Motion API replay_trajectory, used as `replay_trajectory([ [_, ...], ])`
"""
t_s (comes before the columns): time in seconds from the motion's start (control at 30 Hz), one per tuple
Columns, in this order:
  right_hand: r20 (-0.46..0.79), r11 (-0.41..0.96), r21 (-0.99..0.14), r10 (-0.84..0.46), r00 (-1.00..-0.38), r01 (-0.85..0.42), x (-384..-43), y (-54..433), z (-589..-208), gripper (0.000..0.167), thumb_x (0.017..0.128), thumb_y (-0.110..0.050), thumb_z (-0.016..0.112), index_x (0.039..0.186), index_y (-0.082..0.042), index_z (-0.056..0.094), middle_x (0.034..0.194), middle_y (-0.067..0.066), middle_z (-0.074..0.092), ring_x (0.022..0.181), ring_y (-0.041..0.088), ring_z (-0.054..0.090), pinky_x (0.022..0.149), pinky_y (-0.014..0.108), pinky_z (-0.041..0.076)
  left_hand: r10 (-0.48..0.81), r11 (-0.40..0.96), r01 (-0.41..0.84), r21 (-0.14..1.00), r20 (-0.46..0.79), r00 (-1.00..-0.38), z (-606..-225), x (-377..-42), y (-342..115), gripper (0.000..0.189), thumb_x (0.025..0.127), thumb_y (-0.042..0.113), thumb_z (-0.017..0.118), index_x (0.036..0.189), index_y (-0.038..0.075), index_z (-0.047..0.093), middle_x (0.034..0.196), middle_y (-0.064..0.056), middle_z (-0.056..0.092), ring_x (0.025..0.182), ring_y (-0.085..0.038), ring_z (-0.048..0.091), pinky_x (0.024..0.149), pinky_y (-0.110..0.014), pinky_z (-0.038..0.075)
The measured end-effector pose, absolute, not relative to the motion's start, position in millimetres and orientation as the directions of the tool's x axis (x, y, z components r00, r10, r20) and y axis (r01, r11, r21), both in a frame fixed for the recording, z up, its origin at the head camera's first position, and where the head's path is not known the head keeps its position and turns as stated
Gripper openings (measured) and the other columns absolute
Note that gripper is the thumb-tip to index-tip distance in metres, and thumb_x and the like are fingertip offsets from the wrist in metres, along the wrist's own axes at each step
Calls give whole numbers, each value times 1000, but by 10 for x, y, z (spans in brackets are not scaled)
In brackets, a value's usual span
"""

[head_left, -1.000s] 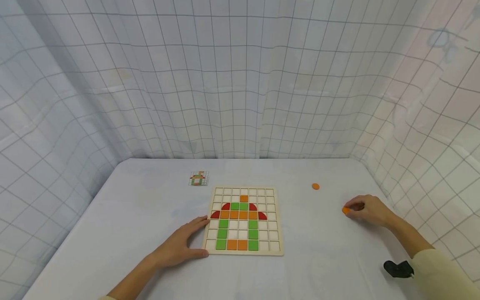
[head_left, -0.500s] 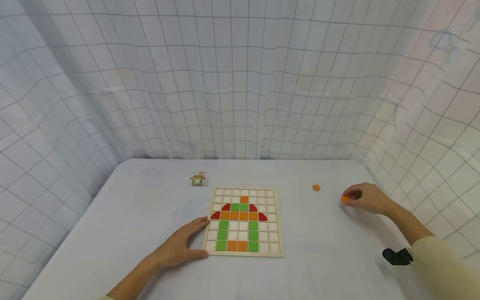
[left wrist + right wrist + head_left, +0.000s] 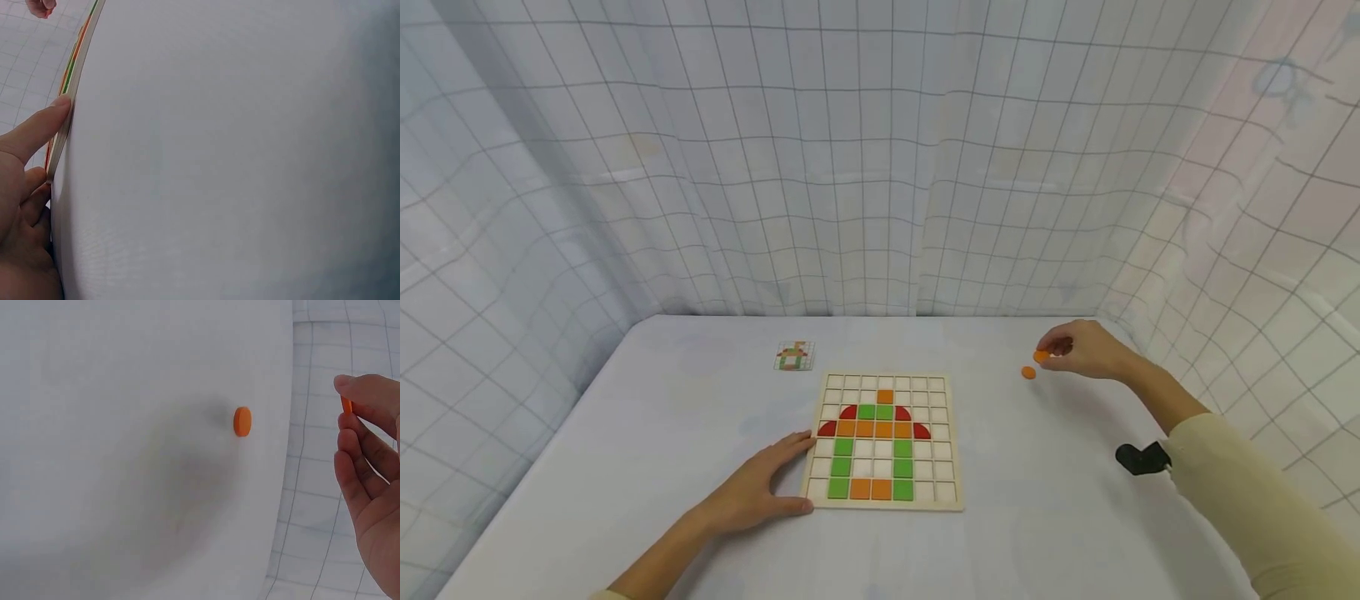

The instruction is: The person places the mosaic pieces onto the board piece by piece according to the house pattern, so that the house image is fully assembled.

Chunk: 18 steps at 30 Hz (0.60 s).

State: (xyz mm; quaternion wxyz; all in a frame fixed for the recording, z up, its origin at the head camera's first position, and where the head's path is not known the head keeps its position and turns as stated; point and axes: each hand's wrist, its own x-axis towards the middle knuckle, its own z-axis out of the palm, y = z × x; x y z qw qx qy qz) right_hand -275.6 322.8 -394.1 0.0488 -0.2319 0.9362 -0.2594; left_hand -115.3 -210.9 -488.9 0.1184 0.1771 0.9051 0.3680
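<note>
My right hand [image 3: 1082, 348] pinches an orange disc [image 3: 1041, 356] between thumb and fingertips, raised over the back right of the table. Just below it in the head view, a second orange disc [image 3: 1028, 372] lies flat. In the right wrist view the held disc [image 3: 347, 406] shows edge-on, apart from the loose disc [image 3: 242, 421]. Along the left side of a wooden grid board [image 3: 956, 492] rests my left hand [image 3: 758, 487], its thumb by the near corner and fingertips at the left edge. Green and orange squares and red quarter-rounds fill some of the board's cells.
A small pattern card [image 3: 793, 356] lies behind the board, to the left. White gridded curtains [image 3: 880, 192] enclose the white-covered table [image 3: 625, 433] at the back and sides. A black device [image 3: 1141, 459] sits at my right cuff.
My right hand, with the orange disc pinched in it, has moved left and toward the back, close to the loose disc. The left hand and the board have stayed put.
</note>
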Motion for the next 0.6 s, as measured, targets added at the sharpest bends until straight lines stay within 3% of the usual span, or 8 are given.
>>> replay_trajectory([
  [0.6,-1,705,-558,-528,-849,-437,-3075,2472,-3927,24,91,-16,78,110,-3,75,103,3,72,96,22,64,87,38,54,404,669,227,708,-90,-910,-4876,-1152,-2098,93,83,52,84,158,15,44,165,-10,34,151,-42,26,116,-68,23],
])
